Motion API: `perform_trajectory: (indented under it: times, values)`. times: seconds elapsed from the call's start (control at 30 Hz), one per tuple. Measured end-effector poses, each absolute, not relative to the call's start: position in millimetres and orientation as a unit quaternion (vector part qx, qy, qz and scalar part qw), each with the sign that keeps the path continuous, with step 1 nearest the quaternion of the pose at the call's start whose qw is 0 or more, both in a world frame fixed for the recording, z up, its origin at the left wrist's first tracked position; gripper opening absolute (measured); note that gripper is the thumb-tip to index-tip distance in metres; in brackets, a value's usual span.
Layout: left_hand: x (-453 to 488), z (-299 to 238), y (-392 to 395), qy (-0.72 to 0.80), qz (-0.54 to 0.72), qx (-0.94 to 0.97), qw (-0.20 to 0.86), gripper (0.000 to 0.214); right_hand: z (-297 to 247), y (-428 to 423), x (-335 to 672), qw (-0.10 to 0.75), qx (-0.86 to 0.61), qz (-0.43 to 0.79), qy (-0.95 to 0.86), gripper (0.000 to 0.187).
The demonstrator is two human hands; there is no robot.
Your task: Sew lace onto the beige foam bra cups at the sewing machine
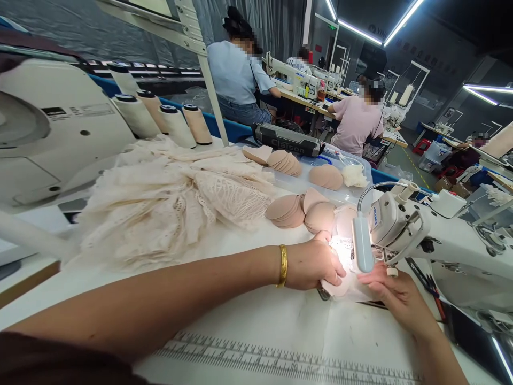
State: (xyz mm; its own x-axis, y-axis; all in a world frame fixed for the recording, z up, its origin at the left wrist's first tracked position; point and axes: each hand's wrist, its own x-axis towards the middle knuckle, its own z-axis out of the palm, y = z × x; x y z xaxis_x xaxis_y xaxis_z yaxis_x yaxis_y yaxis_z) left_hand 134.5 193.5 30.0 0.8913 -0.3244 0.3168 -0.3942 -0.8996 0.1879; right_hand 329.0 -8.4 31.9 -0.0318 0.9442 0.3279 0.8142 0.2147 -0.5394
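Observation:
My left hand (318,263), a gold bangle on its wrist, has its fingers closed on the edge of a pale beige bra pad (336,287) beside the sewing machine (401,214). Bright light from the machine's lamp (363,243) washes out the fabric under it. My right hand (396,294) lies just right of the lamp, fingers stretched out, its tips at the edge of the pale work near the needle area. The needle itself is hidden behind the lamp. Stacked beige bra pads (286,211) lie just beyond my left hand.
A heap of cream lace (180,198) covers the table's left side. Thread cones (176,125) stand behind it. A clear plastic tray (308,187) carries more pads. Scissors (420,275) lie right of my right hand. A ruler strip (280,358) runs along the front. Co-workers sit beyond.

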Motion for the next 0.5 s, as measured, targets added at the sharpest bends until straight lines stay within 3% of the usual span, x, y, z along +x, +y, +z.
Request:
perform_trajectory:
  times: [0.27, 0.43, 0.5]
  values:
    - [136.6, 23.1, 199.2, -0.192, 0.142, 0.967, 0.09, 0.022, -3.5, 0.4, 322.7, 0.215, -0.663, -0.036, -0.716, 0.032]
    - [145.6, 12.8, 207.5, -0.17, 0.148, 0.969, 0.099, 0.049, -1.2, -2.2, 324.9, 0.19, -0.678, -0.06, -0.708, 0.031]
    - [146.5, 14.2, 208.4, -0.16, 0.15, 0.971, 0.094, 0.05, 2.0, -2.5, 324.1, 0.19, -0.661, -0.059, -0.724, 0.031]
